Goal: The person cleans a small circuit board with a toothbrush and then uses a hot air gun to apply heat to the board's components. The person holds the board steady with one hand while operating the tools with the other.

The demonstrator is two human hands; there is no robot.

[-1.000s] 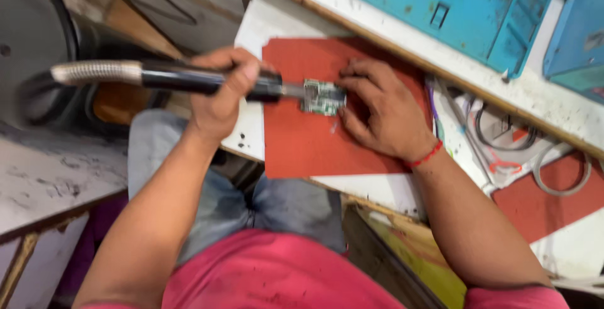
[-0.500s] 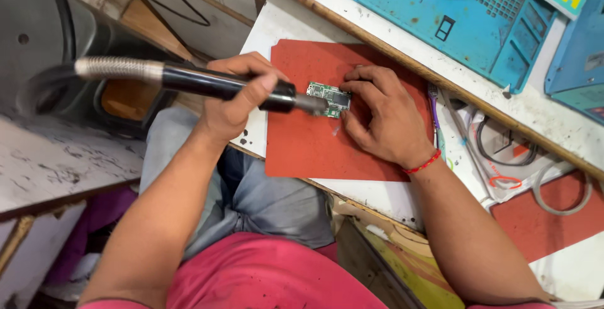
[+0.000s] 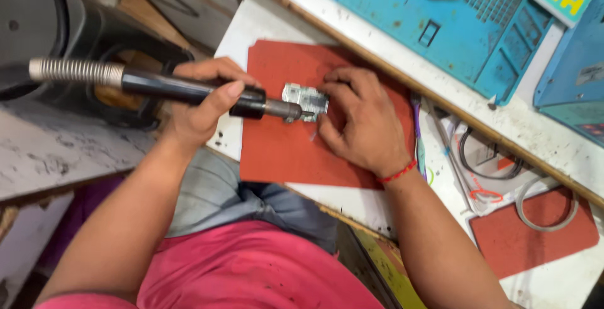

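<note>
I see a small silvery circuit board lying flat on a red mat, near the mat's upper middle. My right hand rests on the mat just to the board's right, fingers spread and bent, with the fingertips touching the board's right edge and pinning it down; it is not closed around anything. A red thread bracelet sits on that wrist.

My left hand is clamped around the black handle of a hot-air tool. The tool lies nearly level, its metal nozzle pointing right and its tip at the board's left side, touching or just above it; I cannot tell which. A ribbed metal hose end runs off the back of the handle to the left.

The red mat lies on a white surface. Beyond it, across a wooden strip, sits a blue work mat with moulded compartments. To the right lie tweezers, coiled wire and a second red mat. Below, I see grey trousers and a pink shirt.
</note>
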